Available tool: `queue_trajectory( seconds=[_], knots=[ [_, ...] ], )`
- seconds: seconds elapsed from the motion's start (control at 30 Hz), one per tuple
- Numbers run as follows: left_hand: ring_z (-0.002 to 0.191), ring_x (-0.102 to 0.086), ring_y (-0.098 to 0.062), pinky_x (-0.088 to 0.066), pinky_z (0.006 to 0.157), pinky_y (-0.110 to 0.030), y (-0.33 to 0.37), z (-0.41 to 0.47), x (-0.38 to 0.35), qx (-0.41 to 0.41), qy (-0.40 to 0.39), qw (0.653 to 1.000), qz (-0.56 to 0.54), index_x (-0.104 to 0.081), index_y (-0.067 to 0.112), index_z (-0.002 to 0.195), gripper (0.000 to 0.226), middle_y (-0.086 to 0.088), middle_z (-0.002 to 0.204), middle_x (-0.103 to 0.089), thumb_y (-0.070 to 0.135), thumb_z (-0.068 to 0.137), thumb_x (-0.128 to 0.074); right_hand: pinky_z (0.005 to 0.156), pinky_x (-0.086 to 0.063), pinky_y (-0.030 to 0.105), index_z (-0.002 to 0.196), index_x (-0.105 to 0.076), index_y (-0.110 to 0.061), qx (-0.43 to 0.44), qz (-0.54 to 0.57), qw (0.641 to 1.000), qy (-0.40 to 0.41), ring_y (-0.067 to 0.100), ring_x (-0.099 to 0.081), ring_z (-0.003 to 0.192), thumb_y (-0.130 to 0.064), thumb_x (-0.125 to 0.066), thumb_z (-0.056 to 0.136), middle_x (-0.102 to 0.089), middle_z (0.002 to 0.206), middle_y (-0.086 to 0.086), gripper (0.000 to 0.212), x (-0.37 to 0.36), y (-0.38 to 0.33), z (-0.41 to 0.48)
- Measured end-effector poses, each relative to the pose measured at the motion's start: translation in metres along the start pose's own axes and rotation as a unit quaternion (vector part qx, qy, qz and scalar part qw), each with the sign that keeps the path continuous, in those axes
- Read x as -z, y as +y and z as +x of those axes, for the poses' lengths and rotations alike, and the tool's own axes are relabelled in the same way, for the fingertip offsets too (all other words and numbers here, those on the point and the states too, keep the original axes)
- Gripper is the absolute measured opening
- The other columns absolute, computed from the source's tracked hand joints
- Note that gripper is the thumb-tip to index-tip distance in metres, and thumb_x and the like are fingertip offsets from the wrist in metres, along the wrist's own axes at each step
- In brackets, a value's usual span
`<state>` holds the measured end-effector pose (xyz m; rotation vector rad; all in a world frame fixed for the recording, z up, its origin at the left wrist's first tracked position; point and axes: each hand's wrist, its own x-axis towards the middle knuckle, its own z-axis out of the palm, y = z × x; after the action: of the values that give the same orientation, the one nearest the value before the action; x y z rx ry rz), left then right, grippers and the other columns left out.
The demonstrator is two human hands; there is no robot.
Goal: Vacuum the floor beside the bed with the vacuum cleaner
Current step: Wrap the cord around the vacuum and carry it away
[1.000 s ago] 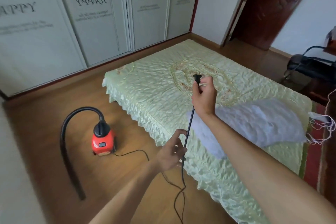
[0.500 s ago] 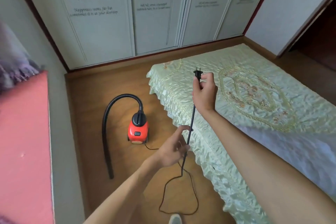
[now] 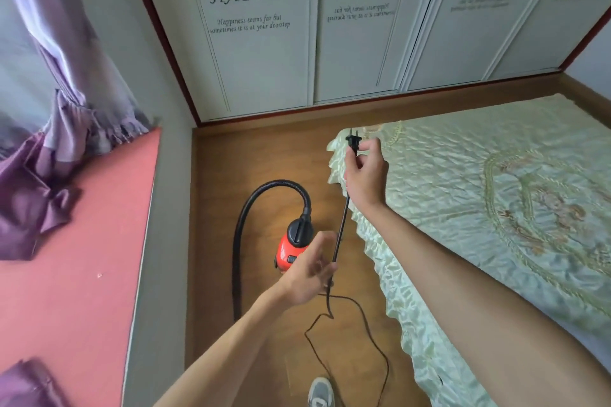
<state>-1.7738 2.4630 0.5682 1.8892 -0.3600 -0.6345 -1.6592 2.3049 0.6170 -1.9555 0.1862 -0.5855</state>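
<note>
Sight has swung leftward since half a second ago: a pink window ledge (image 3: 82, 258) and a purple curtain (image 3: 49, 142) now fill the left side, less of the bed (image 3: 496, 192) shows, and a grey shoe (image 3: 320, 391) has come in at the bottom edge. The hands have barely changed. The right hand (image 3: 365, 175) is still raised over the bed's corner, its grip a tight pinch on the plug (image 3: 353, 142), prongs up. From there the power cord (image 3: 340, 231) runs taut down to the left hand (image 3: 309, 269), whose looser grip has the cord between thumb and half-curled fingertips; below it the slack loops over the wooden floor (image 3: 258, 155). The red vacuum cleaner (image 3: 291, 249) stands on that floor just beside the bed, partly behind the left hand, its black hose (image 3: 244, 225) arching over.
</note>
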Motion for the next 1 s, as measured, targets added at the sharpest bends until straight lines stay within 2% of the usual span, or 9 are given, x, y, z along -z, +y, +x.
queue_trajectory(
  seconds=[0.17, 0.3, 0.47, 0.63, 0.73, 0.9, 1.0],
  knots=[
    [0.086, -0.063, -0.027, -0.061, 0.076, -0.051, -0.007, 0.034, 0.015, 0.041, 0.012, 0.999, -0.009, -0.034, 0.039, 0.132, 0.043, -0.005, 0.091, -0.050, 0.012, 0.102, -0.048, 0.036, -0.041, 0.029, 0.095, -0.040, -0.010, -0.020, 0.004, 0.999, -0.034, 0.016, -0.051, 0.035, -0.018, -0.054, 0.099, -0.057, 0.052, 0.000, 0.017, -0.029, 0.030, 0.035],
    [0.077, -0.062, -0.016, -0.062, 0.075, -0.049, -0.013, 0.052, 0.031, 0.047, 0.015, 0.998, -0.027, -0.033, 0.031, 0.133, 0.040, -0.008, 0.091, -0.049, 0.011, 0.102, -0.048, 0.037, -0.039, 0.027, 0.090, -0.037, -0.017, -0.025, -0.003, 0.998, -0.059, 0.012, -0.051, 0.035, -0.018, -0.054, 0.099, -0.056, 0.050, 0.000, 0.019, -0.060, 0.045, 0.055],
    [0.080, -0.061, -0.027, -0.061, 0.074, -0.054, -0.032, 0.073, 0.054, 0.061, 0.029, 0.996, -0.063, -0.034, 0.030, 0.131, 0.040, -0.017, 0.092, -0.048, 0.010, 0.100, -0.051, 0.041, -0.048, 0.040, 0.089, -0.038, -0.021, -0.032, -0.019, 0.996, -0.075, 0.024, -0.056, 0.043, -0.023, -0.054, 0.099, -0.060, 0.055, 0.008, 0.019, -0.106, 0.063, 0.074],
    [0.078, -0.063, -0.020, -0.061, 0.075, -0.053, -0.061, 0.097, 0.077, 0.070, 0.009, 0.994, -0.078, -0.034, 0.031, 0.128, 0.039, -0.011, 0.090, -0.048, 0.011, 0.100, -0.053, 0.044, -0.050, 0.045, 0.087, -0.036, -0.028, -0.043, -0.045, 0.995, -0.081, 0.029, -0.058, 0.047, -0.023, -0.055, 0.097, -0.061, 0.060, 0.013, 0.022, -0.143, 0.087, 0.088],
    [0.073, -0.059, -0.018, -0.061, 0.074, -0.053, -0.077, 0.116, 0.093, 0.072, -0.009, 0.993, -0.091, -0.033, 0.031, 0.126, 0.038, -0.009, 0.087, -0.046, 0.011, 0.100, -0.052, 0.042, -0.049, 0.044, 0.088, -0.036, -0.027, -0.065, -0.067, 0.992, -0.085, 0.027, -0.056, 0.046, -0.024, -0.054, 0.098, -0.060, 0.060, 0.013, 0.021, -0.162, 0.102, 0.098],
    [0.070, -0.055, -0.025, -0.062, 0.069, -0.049, -0.113, 0.151, 0.127, 0.086, -0.032, 0.991, -0.103, -0.034, 0.031, 0.127, 0.038, -0.007, 0.081, -0.045, 0.010, 0.100, -0.051, 0.040, -0.047, 0.044, 0.090, -0.037, -0.022, -0.099, -0.092, 0.987, -0.082, 0.028, -0.055, 0.043, -0.024, -0.054, 0.098, -0.059, 0.059, 0.016, 0.019, -0.205, 0.132, 0.117],
    [0.066, -0.052, -0.026, -0.059, 0.066, -0.049, -0.144, 0.168, 0.146, 0.099, -0.052, 0.988, -0.102, -0.034, 0.028, 0.129, 0.040, -0.006, 0.078, -0.042, 0.006, 0.099, -0.048, 0.038, -0.045, 0.034, 0.090, -0.039, -0.018, -0.139, -0.088, 0.984, -0.071, 0.021, -0.053, 0.040, -0.022, -0.054, 0.098, -0.060, 0.063, 0.019, 0.018, -0.235, 0.150, 0.116]
  ],
)
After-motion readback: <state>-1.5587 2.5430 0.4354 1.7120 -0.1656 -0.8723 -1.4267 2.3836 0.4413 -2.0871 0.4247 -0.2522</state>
